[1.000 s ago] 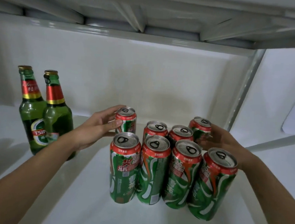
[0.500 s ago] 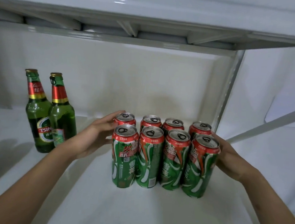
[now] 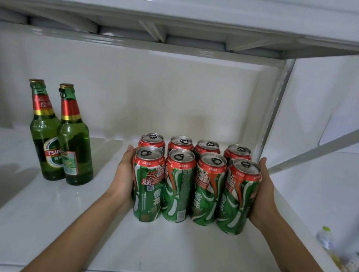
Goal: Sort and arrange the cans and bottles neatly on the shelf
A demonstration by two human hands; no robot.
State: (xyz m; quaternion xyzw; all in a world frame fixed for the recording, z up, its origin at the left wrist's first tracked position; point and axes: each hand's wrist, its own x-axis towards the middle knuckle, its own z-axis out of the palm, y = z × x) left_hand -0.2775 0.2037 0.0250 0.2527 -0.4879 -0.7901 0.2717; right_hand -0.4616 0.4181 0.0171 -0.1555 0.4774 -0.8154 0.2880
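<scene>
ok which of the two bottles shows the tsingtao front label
The left bottle: its oval label faces the camera, while the right bottle shows only a side label.

Eight upright green-red cans (image 3: 194, 180) packed together; two green bottles (image 3: 62, 134) left.

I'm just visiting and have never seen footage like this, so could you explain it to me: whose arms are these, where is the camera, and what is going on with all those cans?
There is no machine here: these are a person's two bare arms, filmed by a wide-angle camera worn on the head, looking forward and down. That is why the arms enter from the bottom of the picture.

On the white shelf stands a block of eight green and red cans, in two rows of four. The left hand lies flat against the block's left side and the right hand against its right side, with the fingers fairly straight, so the cans are squeezed between the palms rather than gripped.

Further left stand two green glass bottles, upright and side by side, apart from the cans and untouched.
</scene>
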